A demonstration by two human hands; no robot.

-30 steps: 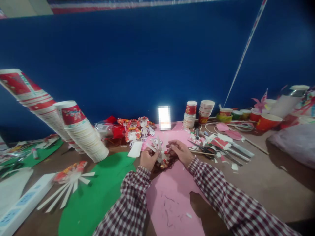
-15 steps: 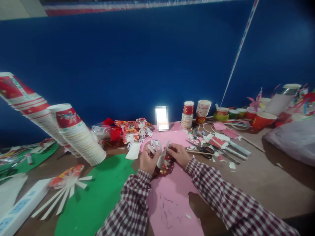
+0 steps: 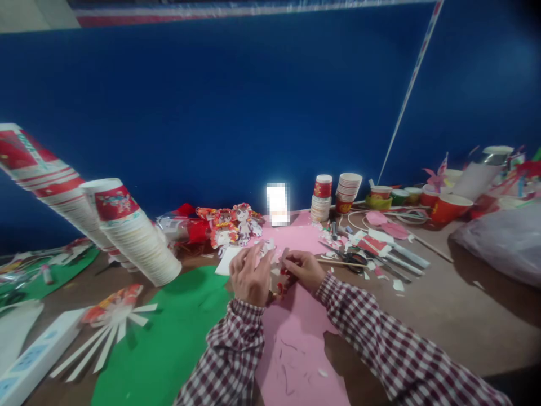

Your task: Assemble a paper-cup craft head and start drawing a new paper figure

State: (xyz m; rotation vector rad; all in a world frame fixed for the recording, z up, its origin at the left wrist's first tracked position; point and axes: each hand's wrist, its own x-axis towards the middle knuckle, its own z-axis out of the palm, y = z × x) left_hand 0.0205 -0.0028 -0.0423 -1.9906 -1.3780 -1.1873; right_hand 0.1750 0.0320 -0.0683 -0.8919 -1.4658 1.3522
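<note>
Both my hands meet over the pink paper sheet [image 3: 296,344] at the table's middle. My left hand [image 3: 249,276] is curled around a paper cup cut into white strips [image 3: 270,251], its fingers partly raised over the strips. My right hand [image 3: 302,269] pinches the cup's red-and-white printed side from the right. Most of the cup is hidden behind my hands. Both sleeves are red-and-white check.
Leaning stacks of paper cups [image 3: 127,231] stand at the left above a green sheet [image 3: 169,332]. A flattened cut cup [image 3: 114,313] and a white power strip [image 3: 25,361] lie near left. Paper dolls [image 3: 236,223], cup stacks [image 3: 338,194], scissors [image 3: 350,259], bowls [image 3: 448,208] and a plastic bag [image 3: 502,242] crowd the back and right.
My left hand has risen and turned over the cut cup, now covering more of its strips. My right hand has stayed pinched on the cup's side. The view shifted slightly.
</note>
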